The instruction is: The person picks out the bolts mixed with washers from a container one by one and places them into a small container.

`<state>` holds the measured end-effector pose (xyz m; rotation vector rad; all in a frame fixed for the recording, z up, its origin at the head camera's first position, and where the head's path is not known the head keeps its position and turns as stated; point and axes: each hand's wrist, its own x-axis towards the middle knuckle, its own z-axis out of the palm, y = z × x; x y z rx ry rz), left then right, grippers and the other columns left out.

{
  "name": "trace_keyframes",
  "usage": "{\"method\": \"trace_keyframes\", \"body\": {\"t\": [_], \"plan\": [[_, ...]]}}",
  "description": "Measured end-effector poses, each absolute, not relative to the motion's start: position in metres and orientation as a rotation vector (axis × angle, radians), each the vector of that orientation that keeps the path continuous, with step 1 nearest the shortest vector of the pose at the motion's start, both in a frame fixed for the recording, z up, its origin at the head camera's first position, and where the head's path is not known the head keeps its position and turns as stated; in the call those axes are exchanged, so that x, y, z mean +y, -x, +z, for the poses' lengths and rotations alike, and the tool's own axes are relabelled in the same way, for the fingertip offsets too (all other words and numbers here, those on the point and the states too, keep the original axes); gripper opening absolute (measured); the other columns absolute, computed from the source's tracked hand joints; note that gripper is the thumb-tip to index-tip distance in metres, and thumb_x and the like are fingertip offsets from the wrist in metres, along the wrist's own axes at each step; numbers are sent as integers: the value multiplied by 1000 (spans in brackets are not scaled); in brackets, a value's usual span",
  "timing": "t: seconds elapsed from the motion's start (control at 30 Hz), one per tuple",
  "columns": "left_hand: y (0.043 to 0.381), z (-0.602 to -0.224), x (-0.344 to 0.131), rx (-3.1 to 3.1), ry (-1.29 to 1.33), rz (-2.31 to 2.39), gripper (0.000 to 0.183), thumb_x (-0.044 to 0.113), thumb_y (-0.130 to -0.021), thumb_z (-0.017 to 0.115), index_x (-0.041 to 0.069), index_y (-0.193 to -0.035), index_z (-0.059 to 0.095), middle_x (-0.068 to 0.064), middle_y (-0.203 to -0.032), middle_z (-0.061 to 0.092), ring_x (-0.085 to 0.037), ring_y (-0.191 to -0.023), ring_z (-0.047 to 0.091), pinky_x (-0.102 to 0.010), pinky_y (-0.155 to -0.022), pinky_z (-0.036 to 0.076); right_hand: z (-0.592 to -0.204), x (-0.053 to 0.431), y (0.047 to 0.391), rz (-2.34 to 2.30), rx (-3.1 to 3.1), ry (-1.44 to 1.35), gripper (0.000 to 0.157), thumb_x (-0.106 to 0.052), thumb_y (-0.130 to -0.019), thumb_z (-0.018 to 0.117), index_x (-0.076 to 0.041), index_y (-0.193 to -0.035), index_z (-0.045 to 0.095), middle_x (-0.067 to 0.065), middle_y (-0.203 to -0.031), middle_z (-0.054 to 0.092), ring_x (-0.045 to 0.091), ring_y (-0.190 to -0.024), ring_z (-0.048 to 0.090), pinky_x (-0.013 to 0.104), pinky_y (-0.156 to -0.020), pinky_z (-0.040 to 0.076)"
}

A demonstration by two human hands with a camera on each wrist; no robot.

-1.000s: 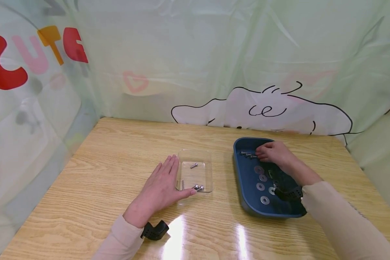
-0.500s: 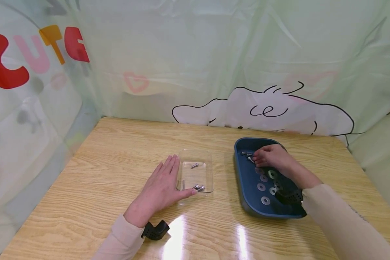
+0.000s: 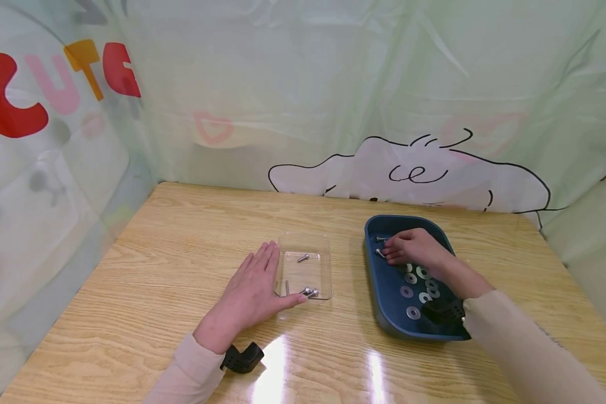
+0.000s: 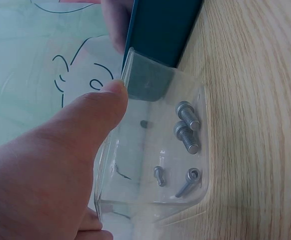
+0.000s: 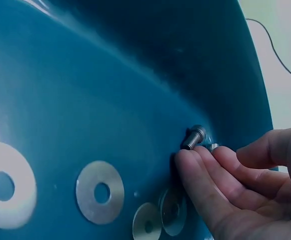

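Observation:
My left hand (image 3: pixel 249 292) rests against a small clear plastic box (image 3: pixel 330 269), fingers straight along its left side and thumb at the near rim. Inside it lie two thick socket-head bolts (image 4: pixel 187 137) and two thinner ones, one of them a small bolt (image 3: pixel 303 258). Over at the right, my right hand (image 3: pixel 416 247) reaches into a dark blue bin (image 3: pixel 375 292). Its loosely bent fingertips touch a bolt (image 5: pixel 194 137) on the bin floor, thumb apart from them. Another bolt (image 5: pixel 214 147) shows partly behind the fingers.
Several flat washers (image 3: pixel 413 312) lie across the bin floor, nearer the person than the bolts. Both containers stand on a wooden table (image 3: pixel 182 252). A printed curtain (image 3: pixel 283 84) hangs along the table's back edge and on both sides.
My right hand has moved left and nearer inside the bin, and a bolt by its fingertips has shifted away from the others. The left hand stays at the clear box.

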<state>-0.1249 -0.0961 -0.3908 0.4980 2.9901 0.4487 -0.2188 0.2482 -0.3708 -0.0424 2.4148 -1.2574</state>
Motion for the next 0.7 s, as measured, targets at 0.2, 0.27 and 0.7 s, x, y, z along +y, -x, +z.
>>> {"method": "trace_keyframes", "body": {"t": [0.2,0.27,0.7], "plan": [[125,-391,-96,2993,-501,453,115,81,-83,49,2,-159,11,-15,-166,14,-28,-155,11,-47,-127,14,-373,243,217,-1278,2399,67,38,-8,-103,38,17,-125,56,29,-120,66,22,-97,71,36,-88,60],[125,-391,-96,2996,-504,451,116,81,-83,48,2,-159,12,-15,-166,14,-28,-155,11,-47,-127,14,-375,241,216,-1286,2390,73,38,-8,-103,38,17,-124,56,29,-119,66,22,-96,72,36,-88,60],[125,-391,-96,2989,-496,450,115,80,-83,50,2,-159,11,-15,-166,14,-28,-155,11,-46,-127,14,-377,238,216,-1331,2300,70,39,-9,-103,37,16,-128,54,27,-121,65,20,-99,71,37,-91,59]]}}
